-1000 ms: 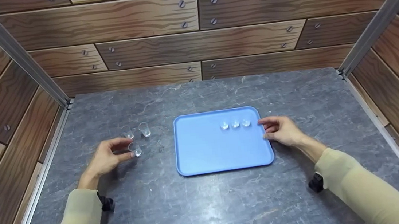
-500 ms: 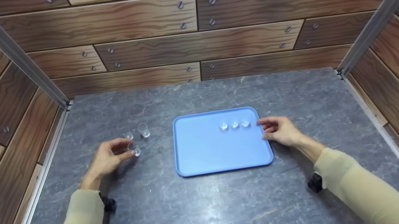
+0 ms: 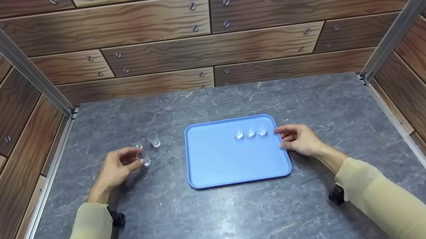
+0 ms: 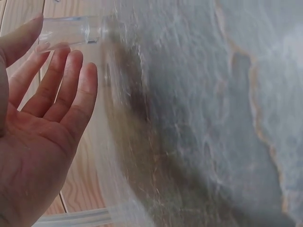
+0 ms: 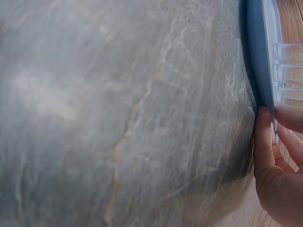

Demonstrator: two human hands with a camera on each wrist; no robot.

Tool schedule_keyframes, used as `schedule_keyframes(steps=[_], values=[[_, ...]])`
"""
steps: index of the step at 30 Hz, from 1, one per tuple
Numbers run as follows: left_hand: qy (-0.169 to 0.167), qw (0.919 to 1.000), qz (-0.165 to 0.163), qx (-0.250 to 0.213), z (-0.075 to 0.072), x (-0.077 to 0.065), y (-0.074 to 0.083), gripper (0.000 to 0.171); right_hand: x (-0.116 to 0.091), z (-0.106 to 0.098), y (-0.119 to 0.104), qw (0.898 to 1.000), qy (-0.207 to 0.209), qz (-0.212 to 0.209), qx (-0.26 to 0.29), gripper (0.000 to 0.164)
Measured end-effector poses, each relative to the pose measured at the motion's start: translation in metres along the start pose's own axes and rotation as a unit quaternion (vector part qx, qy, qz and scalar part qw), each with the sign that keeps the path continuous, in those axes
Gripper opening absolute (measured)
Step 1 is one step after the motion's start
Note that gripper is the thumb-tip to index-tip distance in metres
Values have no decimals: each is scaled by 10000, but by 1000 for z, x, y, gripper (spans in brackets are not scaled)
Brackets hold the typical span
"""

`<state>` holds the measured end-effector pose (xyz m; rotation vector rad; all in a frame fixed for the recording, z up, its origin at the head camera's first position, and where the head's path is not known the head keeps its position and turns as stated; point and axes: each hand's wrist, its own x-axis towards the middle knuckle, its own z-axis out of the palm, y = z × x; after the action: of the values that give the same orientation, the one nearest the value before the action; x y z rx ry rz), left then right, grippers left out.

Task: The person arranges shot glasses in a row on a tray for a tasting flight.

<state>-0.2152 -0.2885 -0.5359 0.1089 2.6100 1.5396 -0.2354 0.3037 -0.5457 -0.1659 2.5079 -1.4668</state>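
My left hand [image 3: 117, 167] pinches a small clear shot glass [image 3: 144, 159] between thumb and fingers, left of the tray. In the left wrist view that shot glass [image 4: 71, 30] has its base close to the grey tabletop; whether it touches I cannot tell. Just behind it stand two more clear glasses, one [image 3: 154, 140] in plain sight and one [image 3: 136, 142] partly hidden by my fingers. My right hand [image 3: 300, 139] pinches the right rim of a blue tray [image 3: 237, 164], thumb outside and a finger over the edge. Three clear glasses [image 3: 250, 132] stand in a row near the tray's back right corner.
The tray lies on a grey marbled tabletop [image 3: 222, 216]. Wood-patterned panels [image 3: 148, 20] close off the back and both sides, with metal posts [image 3: 20, 64] at the corners. Black wrist cameras [image 3: 336, 195] sit at both cuffs.
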Motion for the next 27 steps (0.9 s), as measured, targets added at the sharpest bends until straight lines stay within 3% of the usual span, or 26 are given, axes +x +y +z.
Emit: schedule_keyframes(steps=[18, 27], values=[[-170, 9988, 440, 121, 29, 10, 32, 42, 1, 3, 3, 10000, -4, -19, -63, 55], [-240, 9968, 677, 345, 52, 24, 56, 41, 0, 1, 3, 9997, -21, 33, 255, 56]])
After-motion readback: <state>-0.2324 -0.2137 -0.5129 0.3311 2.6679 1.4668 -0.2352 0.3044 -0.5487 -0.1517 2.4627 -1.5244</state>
